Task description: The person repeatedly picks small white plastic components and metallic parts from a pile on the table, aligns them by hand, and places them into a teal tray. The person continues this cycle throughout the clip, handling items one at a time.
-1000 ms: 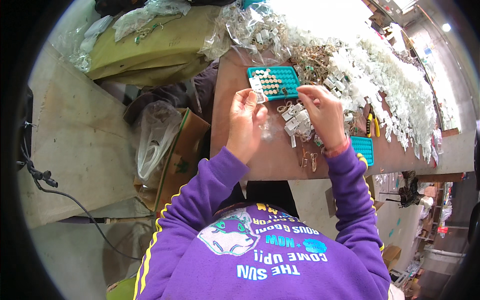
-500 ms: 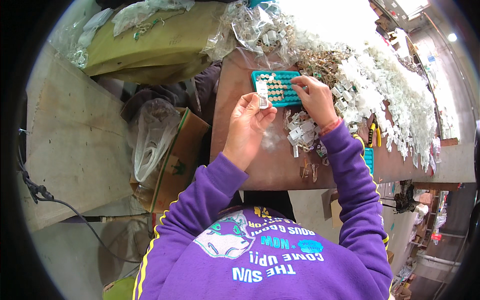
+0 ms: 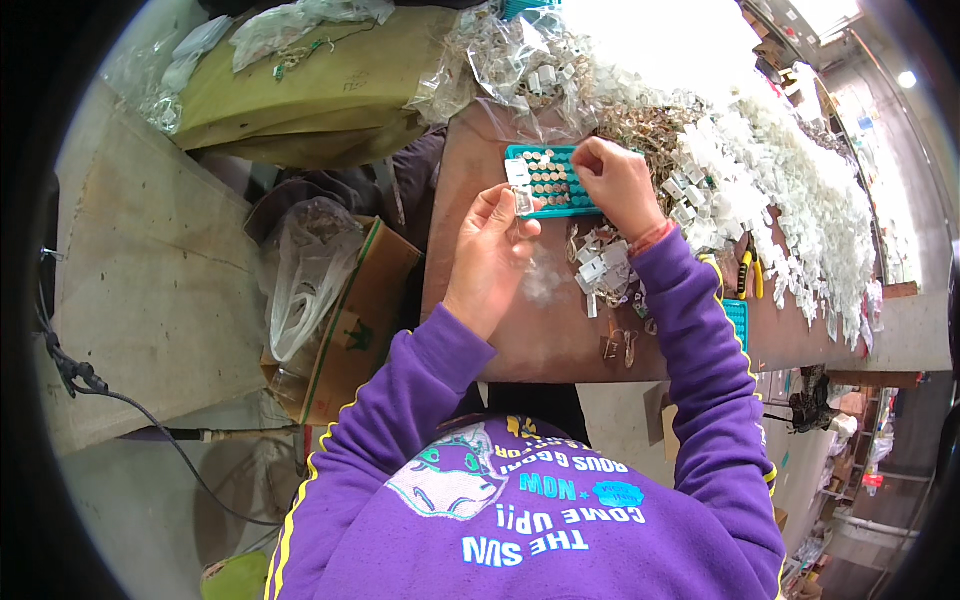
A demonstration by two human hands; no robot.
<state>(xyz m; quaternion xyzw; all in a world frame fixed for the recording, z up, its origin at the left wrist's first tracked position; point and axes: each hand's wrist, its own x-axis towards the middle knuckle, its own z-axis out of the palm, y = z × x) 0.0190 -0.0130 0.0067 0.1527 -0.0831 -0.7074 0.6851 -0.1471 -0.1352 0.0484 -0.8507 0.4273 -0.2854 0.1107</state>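
My left hand (image 3: pixel 490 250) pinches a small white and clear plastic casing (image 3: pixel 523 201) between thumb and fingers, over the near left corner of a teal tray (image 3: pixel 585 211). Rows of small round, coin-like discs (image 3: pixel 548 189) sit in the left and middle hollows of the tray. Above the tray's right side is my right hand (image 3: pixel 618 188), its thumb and fingertips pressed together at the discs; whatever they grip is too small to make out. A white piece (image 3: pixel 517 172) lies at the tray's left edge, just beyond the held casing.
Loose white casings (image 3: pixel 602 265) lie right of the tray on the brown table (image 3: pixel 480 340). A big heap of clear and white parts (image 3: pixel 790 200) covers the right side. Yellow-handled pliers (image 3: pixel 748 272) and another teal tray (image 3: pixel 736 318) lie there. Left stands a cardboard box (image 3: pixel 345 335).
My right hand has shifted slightly left and up over the tray, its fingers drawn closer together. My left hand has lowered a little, and the casing has tilted in its grip.
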